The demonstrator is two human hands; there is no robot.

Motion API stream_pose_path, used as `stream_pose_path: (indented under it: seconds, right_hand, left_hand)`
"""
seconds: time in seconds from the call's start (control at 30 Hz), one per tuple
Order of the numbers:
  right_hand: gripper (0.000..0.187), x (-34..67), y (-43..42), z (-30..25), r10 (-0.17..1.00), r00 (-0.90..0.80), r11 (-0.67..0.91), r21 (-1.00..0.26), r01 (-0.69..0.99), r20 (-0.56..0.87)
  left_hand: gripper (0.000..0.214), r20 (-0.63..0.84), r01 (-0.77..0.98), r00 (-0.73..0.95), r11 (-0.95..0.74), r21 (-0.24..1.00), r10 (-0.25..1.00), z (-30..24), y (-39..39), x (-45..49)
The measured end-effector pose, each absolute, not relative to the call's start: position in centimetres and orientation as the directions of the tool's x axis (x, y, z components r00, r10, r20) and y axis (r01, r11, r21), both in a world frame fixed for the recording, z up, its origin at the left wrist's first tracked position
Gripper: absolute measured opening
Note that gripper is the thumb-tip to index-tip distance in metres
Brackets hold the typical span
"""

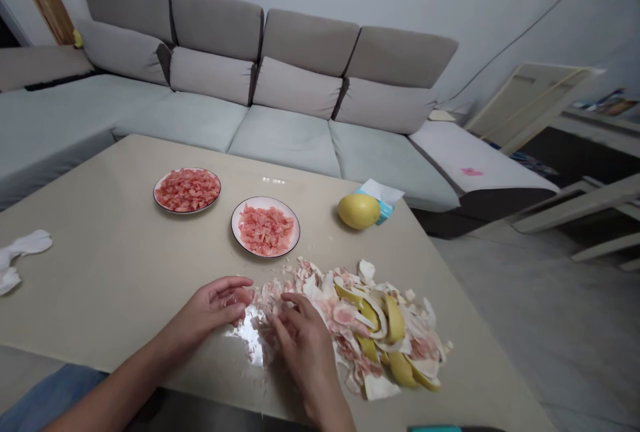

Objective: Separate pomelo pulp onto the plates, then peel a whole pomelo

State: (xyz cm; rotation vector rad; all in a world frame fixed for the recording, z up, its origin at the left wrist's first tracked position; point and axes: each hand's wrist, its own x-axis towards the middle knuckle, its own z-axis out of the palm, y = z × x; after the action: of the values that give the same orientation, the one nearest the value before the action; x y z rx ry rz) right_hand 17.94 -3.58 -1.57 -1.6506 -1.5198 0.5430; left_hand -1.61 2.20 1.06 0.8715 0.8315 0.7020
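Note:
My left hand (pixel 220 305) is closed in a loose curl just above the table, left of a pile of scraps. Something pinkish shows by its fingertips, too unclear to name. Facing it, my right hand (pixel 307 345) bends its fingers over thin membrane scraps (pixel 270 295) at the pile's left edge; whatever its fingers hold is hidden. Yellow pomelo peel (pixel 395 319) with white pith lies in the heap right of this hand. Beyond the hands, a dark-rimmed plate (pixel 295 235) bears pink pomelo pulp (pixel 266 231). A second plate (pixel 156 200), farther left, carries a fuller mound of pulp (pixel 187 189).
A whole yellow pomelo (pixel 359 211) rests by a blue tissue pack (pixel 385 211) at the table's far right. Crumpled white tissue (pixel 25 249) lies at the left. A grey sofa (pixel 285 129) stands behind the table (pixel 125 259). A teal-edged object (pixel 435 429) shows at the bottom edge.

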Motion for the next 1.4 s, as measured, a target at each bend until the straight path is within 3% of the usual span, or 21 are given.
stream_pose_path:
  seconds: [0.2, 0.3, 0.43, 0.57, 0.7, 1.0, 1.23, 1.4]
  right_hand:
    - [0.009, 17.4, -3.7, 0.2, 0.978, 0.123, 0.107, -0.911, 0.398, 0.169]
    - [0.021, 17.2, -3.6, 0.1, 0.969, 0.173, 0.092, -0.909, 0.406, 0.175]
    - [0.008, 17.2, -3.6, -0.3, 0.958, 0.249, 0.033, -0.918, 0.396, 0.142]
    - [0.011, 17.0, -3.8, 0.1, 0.97, 0.187, 0.068, -0.911, 0.406, 0.156]
    - [0.026, 16.5, -3.8, 0.4, 0.969, 0.116, 0.162, -0.911, 0.379, 0.22]
    - [0.007, 16.3, -3.9, 0.6, 0.989, 0.03, 0.124, -0.924, 0.363, 0.145]
    - [0.012, 16.2, -3.9, 0.9, 0.996, 0.07, 0.038, -0.969, 0.243, 0.057]
    - [0.02, 16.2, -3.6, 0.1, 0.99, 0.063, -0.124, -0.991, -0.046, -0.127]
  left_hand:
    - [0.025, -0.262, -0.092, 0.525, 0.36, 0.928, 0.81, 0.7, 1.9, -1.1]
    - [0.023, -0.274, -0.058, 0.51, 0.351, 0.935, 0.815, 0.8, 1.8, -0.9]
    - [0.024, -0.336, -0.029, 0.497, 0.403, 0.915, 0.8, 0.5, 1.8, -0.9]
    - [0.019, -0.236, -0.04, 0.487, 0.291, 0.956, 0.841, 0.0, 1.7, -0.8]
    - [0.012, -0.16, 0.029, 0.492, 0.168, 0.985, 0.856, 0.4, 1.4, -0.7]
    - [0.015, -0.172, 0.175, 0.47, 0.1, 0.979, 0.866, 0.9, 1.2, -0.8]
    - [0.021, -0.248, 0.059, 0.491, 0.252, 0.966, 0.835, 0.3, 1.2, -0.8]
    - [0.023, -0.255, -0.059, 0.575, 0.351, 0.935, 0.778, 0.8, 1.4, -0.9]
